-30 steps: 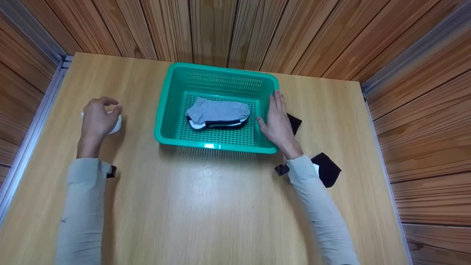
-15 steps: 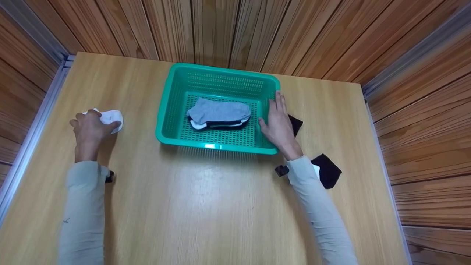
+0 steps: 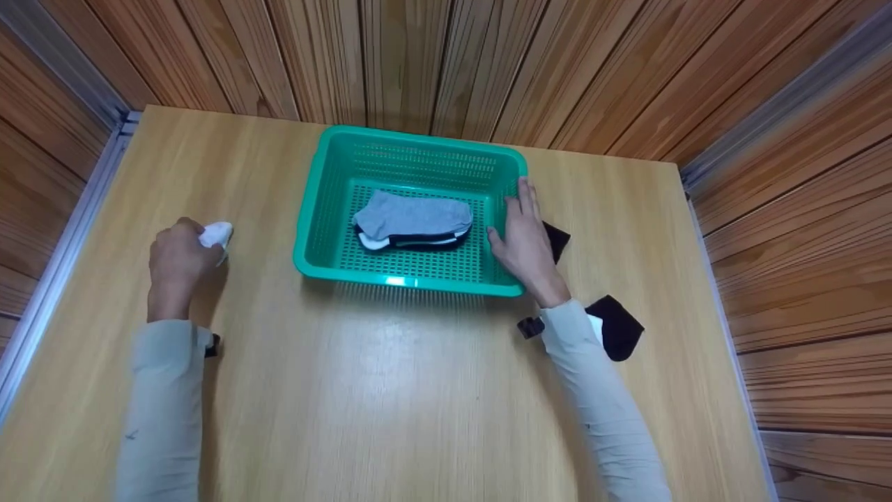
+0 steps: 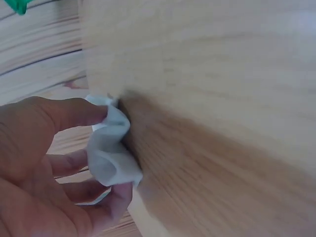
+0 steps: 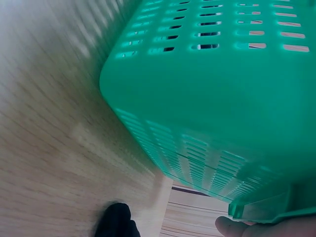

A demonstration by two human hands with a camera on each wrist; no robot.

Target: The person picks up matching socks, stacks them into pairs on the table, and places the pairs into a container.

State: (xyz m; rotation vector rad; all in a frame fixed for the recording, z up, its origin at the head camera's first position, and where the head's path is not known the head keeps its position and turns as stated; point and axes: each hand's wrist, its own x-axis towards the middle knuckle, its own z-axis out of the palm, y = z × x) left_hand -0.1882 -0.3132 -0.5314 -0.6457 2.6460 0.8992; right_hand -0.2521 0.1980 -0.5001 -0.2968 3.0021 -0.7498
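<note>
At the table's left side, my left hand [image 3: 180, 261] pinches a white sock [image 3: 216, 235]. The left wrist view shows the sock [image 4: 111, 150] bunched in folds between thumb and fingers, close to the tabletop. My right hand [image 3: 526, 244] rests on the right rim of a green plastic basket [image 3: 446, 286], its fingers fairly straight along the edge and the thumb over the inside. Within the basket lies a small stack of socks, a grey sock [image 3: 414, 215] on top and black and white ones showing beneath.
A black piece of fabric [image 3: 617, 328] with a white part lies by the right forearm, partly hidden. Another black piece [image 3: 557, 240] shows beside the right hand. Wood-panelled walls [image 3: 397, 63] border the table [image 3: 390, 404] at the back and sides.
Half a second ago the white sock lay spread out under loosely spread left fingers; now those fingers have gathered it into a bunch. My right hand has stayed on the basket rim.
</note>
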